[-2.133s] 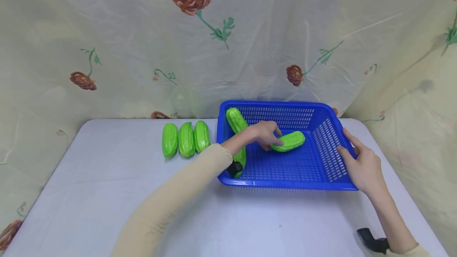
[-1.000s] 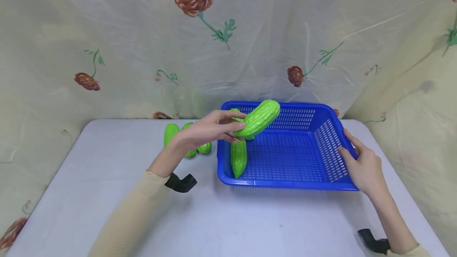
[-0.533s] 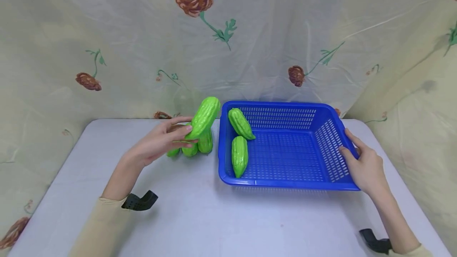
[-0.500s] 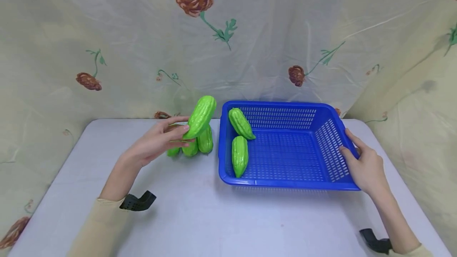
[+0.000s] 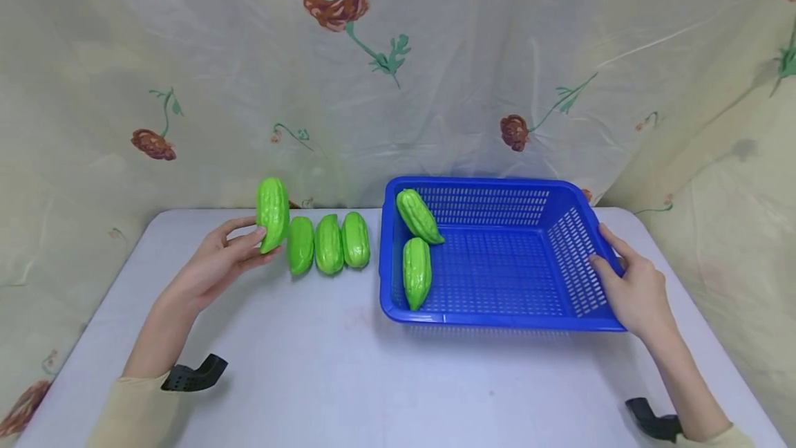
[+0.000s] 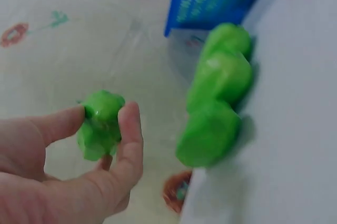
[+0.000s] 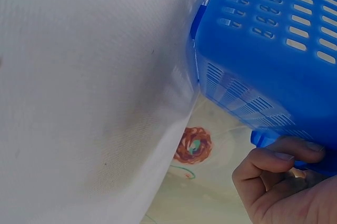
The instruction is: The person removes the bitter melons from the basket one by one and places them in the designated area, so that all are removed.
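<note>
In the head view my left hand (image 5: 214,261) pinches a bright green bitter gourd (image 5: 272,213) between thumb and fingers, holding it raised at the left end of a row. That row is three more bitter gourds (image 5: 329,244) lying side by side on the table. The left wrist view shows the held gourd (image 6: 101,124) end-on between thumb and fingertips. My right hand (image 5: 637,296) grips the right rim of a blue plastic basket (image 5: 497,321), thumb inside, as the right wrist view (image 7: 284,182) also shows. Inside the basket, two bitter gourds (image 5: 417,273) lie along its left wall.
A white cloth covers the table (image 5: 348,386). Behind it and at the sides hangs a pale curtain (image 5: 435,88) with brown flowers. Black wrist mounts (image 5: 195,373) stick out from both forearms, low over the table.
My left hand has lifted a bitter gourd out of the basket and carried it left, past the row on the table. The right hand has stayed on the basket rim.
</note>
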`<state>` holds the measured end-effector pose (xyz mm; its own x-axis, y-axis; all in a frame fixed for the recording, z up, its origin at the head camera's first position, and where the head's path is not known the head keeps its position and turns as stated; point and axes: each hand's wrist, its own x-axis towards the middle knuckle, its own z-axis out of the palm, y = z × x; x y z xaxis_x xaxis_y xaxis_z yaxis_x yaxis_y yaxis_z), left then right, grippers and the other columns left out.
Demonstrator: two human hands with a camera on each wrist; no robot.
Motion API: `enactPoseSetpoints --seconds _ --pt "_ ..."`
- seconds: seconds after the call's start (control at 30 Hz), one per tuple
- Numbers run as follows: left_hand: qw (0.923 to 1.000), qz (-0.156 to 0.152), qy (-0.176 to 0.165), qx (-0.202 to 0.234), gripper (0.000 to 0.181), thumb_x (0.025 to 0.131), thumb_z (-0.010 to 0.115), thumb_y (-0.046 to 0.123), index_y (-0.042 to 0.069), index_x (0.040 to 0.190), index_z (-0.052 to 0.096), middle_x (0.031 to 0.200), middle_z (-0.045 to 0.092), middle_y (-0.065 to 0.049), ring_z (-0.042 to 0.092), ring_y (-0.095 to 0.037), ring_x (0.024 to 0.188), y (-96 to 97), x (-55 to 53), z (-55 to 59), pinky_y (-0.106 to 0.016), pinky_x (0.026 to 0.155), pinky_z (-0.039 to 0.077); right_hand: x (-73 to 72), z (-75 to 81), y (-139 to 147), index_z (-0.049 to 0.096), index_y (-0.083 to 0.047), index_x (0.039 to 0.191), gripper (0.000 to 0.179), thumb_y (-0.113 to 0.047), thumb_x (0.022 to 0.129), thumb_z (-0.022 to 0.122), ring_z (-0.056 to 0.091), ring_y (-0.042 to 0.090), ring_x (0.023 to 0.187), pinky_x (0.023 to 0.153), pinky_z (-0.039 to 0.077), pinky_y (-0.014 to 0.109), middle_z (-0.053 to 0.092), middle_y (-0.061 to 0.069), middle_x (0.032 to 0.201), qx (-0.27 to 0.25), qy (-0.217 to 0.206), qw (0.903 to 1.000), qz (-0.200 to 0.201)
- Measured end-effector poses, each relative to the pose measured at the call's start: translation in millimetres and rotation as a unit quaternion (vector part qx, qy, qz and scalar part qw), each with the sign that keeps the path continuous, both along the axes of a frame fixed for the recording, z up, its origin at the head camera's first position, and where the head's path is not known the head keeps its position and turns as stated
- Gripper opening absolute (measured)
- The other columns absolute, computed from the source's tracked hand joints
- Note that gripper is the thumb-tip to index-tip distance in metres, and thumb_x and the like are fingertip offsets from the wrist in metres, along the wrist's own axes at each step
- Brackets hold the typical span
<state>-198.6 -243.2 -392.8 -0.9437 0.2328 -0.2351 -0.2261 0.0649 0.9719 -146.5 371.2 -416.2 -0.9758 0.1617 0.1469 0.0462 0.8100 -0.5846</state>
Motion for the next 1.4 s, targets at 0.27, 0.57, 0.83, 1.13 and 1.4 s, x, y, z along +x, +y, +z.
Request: enactPoseSetpoints --seconds 0.27,0.57,0.83,1.13,1.4 --pt "0.9981 0.027 -0.042 -0.036 0.087 0.112 0.06 0.034 -0.007 0.169 0.009 0.124 0.06 0.005 0.073 0.001 0.106 -19.9 2.8 -22.5 -0.019 0.097 0.062 0.0 0.1 0 0.038 -0.01 0.167 0.059 -0.028 0.113 0.054 0.073 0.046 0.086 0.06 0.047 0.03 0.06 0.046 0.135 0.003 -0.003 1.0 -0.006" --pt "0.9951 0.04 -0.051 -0.075 0.084 0.112 0.06 0.033 -0.009 0.167 0.013 0.126 0.058 -0.003 0.071 0.002 0.102 -31.0 11.2 -39.8 -0.017 0.091 0.062 0.5 1.0 -1 0.038 -0.011 0.167 0.06 -0.03 0.113 0.053 0.074 0.051 0.091 0.062 0.049 0.03 0.06 0.046 0.135 0.001 -0.003 1.0 -0.004" --pt "0.9937 0.047 -0.051 -0.088 0.082 0.112 0.06 0.032 -0.009 0.167 0.015 0.123 0.059 -0.003 0.073 0.001 0.098 -25.4 11.5 -40.5 -0.017 0.088 0.063 -0.4 0.1 -1 0.038 -0.011 0.167 0.059 -0.028 0.113 0.053 0.074 0.054 0.095 0.062 0.048 0.029 0.06 0.046 0.135 0.002 -0.007 0.9999 -0.007" --pt "0.9891 0.048 -0.048 -0.131 0.079 0.113 0.057 0.029 -0.011 0.166 0.014 0.125 0.065 -0.008 0.073 0.001 0.09 -22.6 12.1 -42.8 -0.017 0.082 0.063 0.3 1.6 -2 0.038 -0.011 0.168 0.06 -0.03 0.113 0.053 0.074 0.055 0.097 0.064 0.048 0.029 0.06 0.045 0.136 0.001 -0.002 1.0 -0.005" --pt "0.9864 0.031 -0.047 -0.154 0.077 0.114 0.055 0.03 -0.01 0.166 0.015 0.134 0.062 -0.018 0.071 0.0 0.087 -12.7 10.7 -43.2 -0.018 0.082 0.063 -1.0 -0.9 -2 0.039 -0.011 0.167 0.059 -0.029 0.113 0.054 0.075 0.052 0.094 0.063 0.048 0.029 0.062 0.044 0.135 0.0 -0.003 1.0 -0.009"
